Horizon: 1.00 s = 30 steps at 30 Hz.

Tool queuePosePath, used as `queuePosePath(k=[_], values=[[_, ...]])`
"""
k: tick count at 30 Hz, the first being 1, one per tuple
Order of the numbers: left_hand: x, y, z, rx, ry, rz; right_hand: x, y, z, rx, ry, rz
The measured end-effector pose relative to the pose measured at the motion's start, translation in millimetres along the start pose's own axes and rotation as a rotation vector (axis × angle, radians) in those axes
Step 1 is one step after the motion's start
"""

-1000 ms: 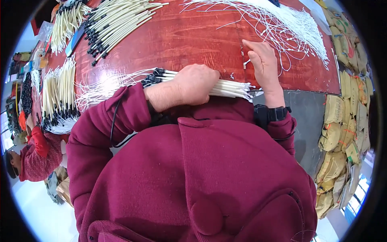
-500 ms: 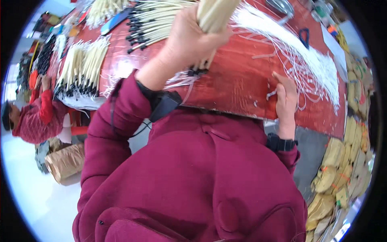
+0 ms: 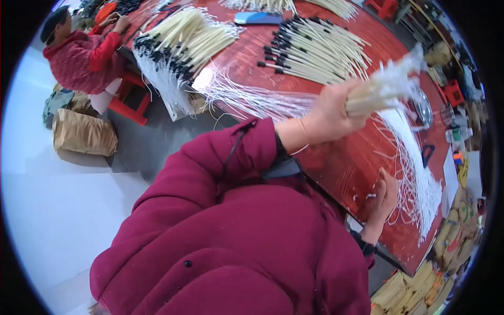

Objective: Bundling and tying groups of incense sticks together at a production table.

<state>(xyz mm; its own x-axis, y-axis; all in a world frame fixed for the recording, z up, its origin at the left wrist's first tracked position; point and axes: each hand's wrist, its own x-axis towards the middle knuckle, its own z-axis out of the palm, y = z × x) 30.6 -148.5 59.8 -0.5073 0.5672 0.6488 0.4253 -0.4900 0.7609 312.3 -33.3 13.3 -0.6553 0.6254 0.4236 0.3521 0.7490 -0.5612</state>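
A red desk [image 3: 336, 163] carries cream rod heaps [image 3: 315, 50] at 12 o'clock; at 2 o'clock the left hand [image 3: 328, 113], fingers clenched, lifts a bundle [image 3: 386, 86] above it; at 4 o'clock the right hand [image 3: 383, 197] rests, fingers loosely spread, beside white strings [image 3: 415, 173]

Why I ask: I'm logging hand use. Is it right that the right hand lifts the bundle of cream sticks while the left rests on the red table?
No, swapped: in the head view the left hand lifts the bundle of cream sticks; the right hand rests on the red table.
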Motion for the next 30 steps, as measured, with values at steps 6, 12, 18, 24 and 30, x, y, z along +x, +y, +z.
queuePosePath(k=[6,12,18,24,30], values=[[-27,-23,-1,0.031,-0.128,-0.019,9,-16,10,-0.044,0.019,-0.110],[29,95,-98,0.141,-0.128,-0.452,17,-16,-2,-0.023,-0.029,-0.164],[70,292,-306,0.800,0.189,-0.264,27,-22,2,0.058,-0.046,-0.197],[81,318,-335,1.278,0.379,-0.249,41,-50,36,0.139,-0.094,-0.317],[82,118,-281,1.929,-0.150,-0.385,27,-58,40,0.147,-0.185,-0.276]])
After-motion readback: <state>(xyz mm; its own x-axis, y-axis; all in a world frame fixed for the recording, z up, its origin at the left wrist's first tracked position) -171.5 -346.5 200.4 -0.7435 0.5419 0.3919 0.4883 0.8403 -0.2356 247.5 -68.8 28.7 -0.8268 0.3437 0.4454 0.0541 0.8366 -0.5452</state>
